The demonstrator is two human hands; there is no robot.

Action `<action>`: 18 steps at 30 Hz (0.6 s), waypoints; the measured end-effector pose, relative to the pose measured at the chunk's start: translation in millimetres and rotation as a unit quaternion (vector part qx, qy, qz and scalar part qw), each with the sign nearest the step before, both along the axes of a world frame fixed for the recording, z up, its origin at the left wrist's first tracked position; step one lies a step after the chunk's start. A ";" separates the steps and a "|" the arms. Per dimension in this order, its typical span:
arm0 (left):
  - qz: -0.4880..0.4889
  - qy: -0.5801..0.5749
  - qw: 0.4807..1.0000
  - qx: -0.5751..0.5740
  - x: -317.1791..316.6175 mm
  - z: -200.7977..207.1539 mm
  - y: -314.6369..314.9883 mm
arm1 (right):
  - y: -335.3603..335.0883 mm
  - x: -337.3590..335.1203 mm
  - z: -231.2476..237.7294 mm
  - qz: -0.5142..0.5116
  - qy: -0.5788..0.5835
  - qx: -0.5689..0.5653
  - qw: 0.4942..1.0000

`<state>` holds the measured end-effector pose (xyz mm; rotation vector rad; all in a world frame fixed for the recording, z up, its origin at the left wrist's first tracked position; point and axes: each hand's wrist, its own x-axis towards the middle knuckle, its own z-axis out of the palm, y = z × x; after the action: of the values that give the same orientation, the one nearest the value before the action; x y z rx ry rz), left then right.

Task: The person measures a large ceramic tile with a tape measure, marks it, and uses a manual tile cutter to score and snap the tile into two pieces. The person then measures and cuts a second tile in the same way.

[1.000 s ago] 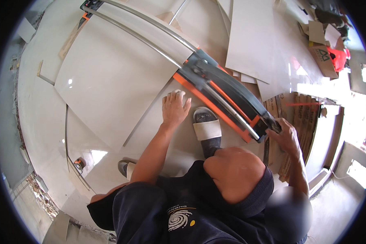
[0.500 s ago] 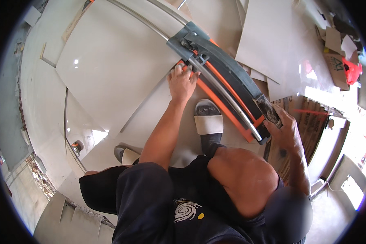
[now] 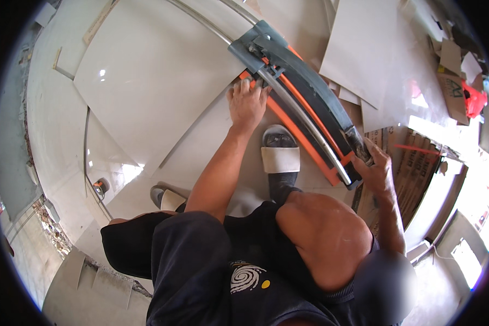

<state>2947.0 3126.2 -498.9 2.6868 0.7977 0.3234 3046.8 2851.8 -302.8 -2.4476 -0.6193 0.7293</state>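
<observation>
A manual tile cutter (image 3: 309, 117) with an orange base, steel rails and a dark grey sliding carriage (image 3: 258, 46) lies slanted in front of me. My right hand (image 3: 376, 167) is closed around the worn end of its long dark handle (image 3: 357, 144), which is low along the rails. Beside the carriage, my left hand (image 3: 249, 103) has its bent fingers hooked over the orange base edge; the fingertips are partly hidden. A large pale tile (image 3: 152, 70) extends to the left, its near corner meeting the cutter close to my left fingers.
A tape measure (image 3: 100, 187) lies at the left. More pale tiles (image 3: 358, 54) lean or lie beyond the cutter. At right are a cardboard box (image 3: 454, 92) with a red bag (image 3: 475, 101) and stacked cartons (image 3: 415, 168). My sandalled foot (image 3: 280, 158) stands close to the cutter.
The view has shifted slightly, so the cutter's carriage appears a little higher and farther right. Both hands keep their places on the cutter.
</observation>
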 end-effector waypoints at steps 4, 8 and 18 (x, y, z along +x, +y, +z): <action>0.014 -0.013 1.000 0.025 2.2 -5.6 2.2 | 3.5 3.3 3.1 -0.009 0.017 -0.002 1.000; 0.010 -0.006 0.999 0.031 2.4 -6.7 3.8 | 4.2 1.9 -5.5 -0.009 0.005 -0.006 1.000; 0.009 0.016 1.000 0.016 3.7 -3.6 2.1 | -11.2 -1.9 -36.9 -0.006 -0.031 0.025 0.999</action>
<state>2950.7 3128.3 -502.5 2.7225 0.8328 0.3002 3044.8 2840.6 -339.7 -2.4342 -0.6385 0.6276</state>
